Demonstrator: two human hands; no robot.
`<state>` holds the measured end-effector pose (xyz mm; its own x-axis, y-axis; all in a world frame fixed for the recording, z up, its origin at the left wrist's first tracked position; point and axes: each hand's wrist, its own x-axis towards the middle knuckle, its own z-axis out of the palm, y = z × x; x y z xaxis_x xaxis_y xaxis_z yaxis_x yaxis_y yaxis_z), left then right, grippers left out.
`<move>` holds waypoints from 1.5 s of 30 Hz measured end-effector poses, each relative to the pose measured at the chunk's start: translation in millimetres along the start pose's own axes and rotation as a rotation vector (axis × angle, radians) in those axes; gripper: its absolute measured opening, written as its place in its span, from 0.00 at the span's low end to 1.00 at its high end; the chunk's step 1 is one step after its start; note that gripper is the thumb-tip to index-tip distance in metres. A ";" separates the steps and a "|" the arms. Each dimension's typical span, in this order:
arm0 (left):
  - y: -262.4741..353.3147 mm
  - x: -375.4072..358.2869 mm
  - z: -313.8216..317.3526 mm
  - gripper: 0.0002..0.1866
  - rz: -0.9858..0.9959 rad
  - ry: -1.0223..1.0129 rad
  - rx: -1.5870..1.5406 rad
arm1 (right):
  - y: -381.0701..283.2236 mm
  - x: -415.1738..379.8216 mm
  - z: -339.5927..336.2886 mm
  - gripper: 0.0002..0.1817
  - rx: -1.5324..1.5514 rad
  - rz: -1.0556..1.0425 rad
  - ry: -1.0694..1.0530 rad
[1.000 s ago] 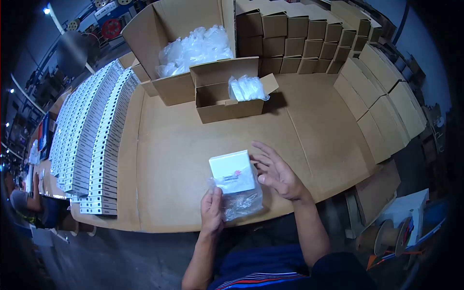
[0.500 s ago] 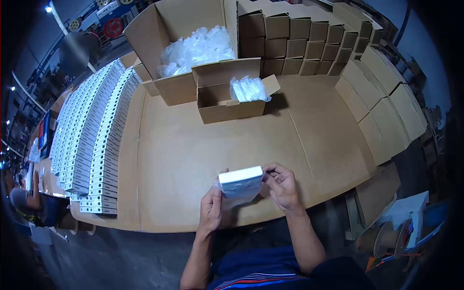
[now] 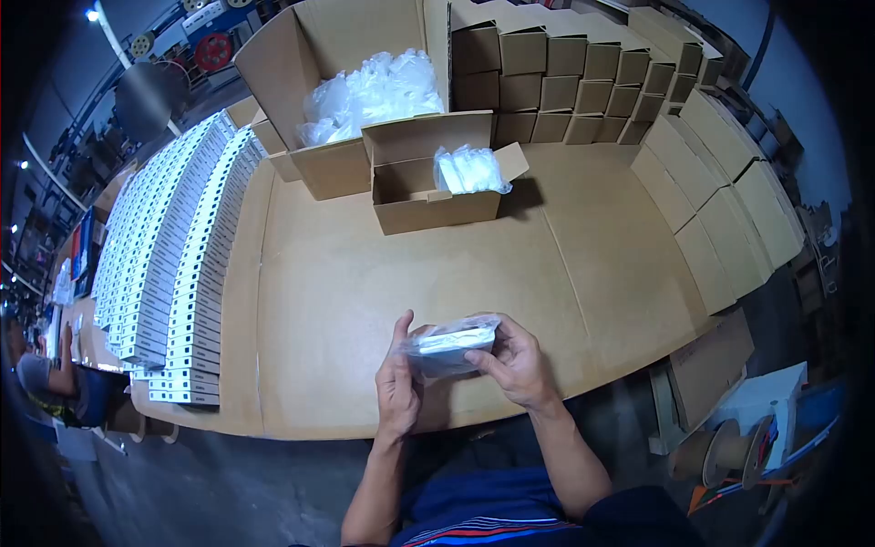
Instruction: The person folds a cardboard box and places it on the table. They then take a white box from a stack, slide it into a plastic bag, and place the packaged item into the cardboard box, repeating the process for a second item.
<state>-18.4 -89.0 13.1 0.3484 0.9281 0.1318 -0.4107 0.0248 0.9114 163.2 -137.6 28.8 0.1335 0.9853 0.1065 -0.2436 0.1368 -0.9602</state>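
Observation:
Above the front part of the cardboard-topped table, a small white box in a clear plastic bag [image 3: 445, 350] is held between my two hands. My left hand [image 3: 398, 387] grips its left end, the index finger pointing up along the side. The right end is in my right hand [image 3: 517, 365], with the thumb pressed across the front. Loose film covers the box's top. Farther back stands an open brown carton [image 3: 437, 217], with several bagged white items [image 3: 470, 170] in its right part.
Long stacks of white boxes [image 3: 196, 337] line the table's left side. A large carton [image 3: 337, 171] of clear plastic bags [image 3: 374, 96] stands at the back. Closed brown cartons [image 3: 583, 91] are piled behind and to the right. Another person [image 3: 55, 374] sits at far left.
The white box has gone from partly out of the bag to covered by film at its top. My right hand has shifted left, its thumb now across the front.

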 end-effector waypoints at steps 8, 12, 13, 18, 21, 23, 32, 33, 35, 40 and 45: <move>2.2 -1.9 -2.0 0.13 -0.091 -0.054 0.067 | -1.5 -0.9 -7.8 0.17 -0.160 -0.109 -0.099; 1.5 -0.8 -3.3 0.12 -0.081 -0.003 0.182 | -6.3 -1.0 -13.3 0.11 -0.280 -0.055 -0.116; 2.6 -0.6 -3.3 0.12 -0.092 0.018 0.229 | -3.5 -0.3 -16.2 0.11 -0.310 -0.124 -0.097; 5.2 1.4 2.0 0.13 -0.214 0.156 0.116 | -3.5 -0.5 -14.3 0.09 0.025 -0.099 0.254; 8.7 4.6 3.1 0.14 -0.230 0.175 0.131 | -11.5 4.3 -14.6 0.09 -0.205 -0.381 0.058; 7.5 4.5 4.2 0.15 -0.239 0.170 0.118 | -12.3 3.3 -15.0 0.13 -0.389 -0.308 -0.058; -0.1 5.2 -8.3 0.25 -0.251 0.094 0.077 | -18.4 6.6 -14.7 0.18 -0.514 -0.190 -0.074; 5.6 6.3 -5.8 0.24 -0.245 0.088 0.093 | -19.6 6.1 -14.5 0.18 -0.524 -0.183 -0.077; 19.1 7.9 0.6 0.22 -0.230 0.068 0.103 | -17.6 5.7 -14.9 0.17 -0.497 -0.156 -0.047; 30.2 5.5 3.9 0.16 -0.155 0.027 -0.020 | -14.1 8.9 -18.7 0.16 -0.484 -0.168 -0.051; 43.0 6.5 3.7 0.21 -0.025 -0.192 0.476 | -28.2 19.6 -28.9 0.16 -0.614 -0.242 -0.176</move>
<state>-30.7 -83.3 54.6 0.5199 0.8433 0.1361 0.0131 -0.1671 0.9858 200.4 -125.1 50.5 -0.0558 0.9432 0.3275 0.3698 0.3242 -0.8707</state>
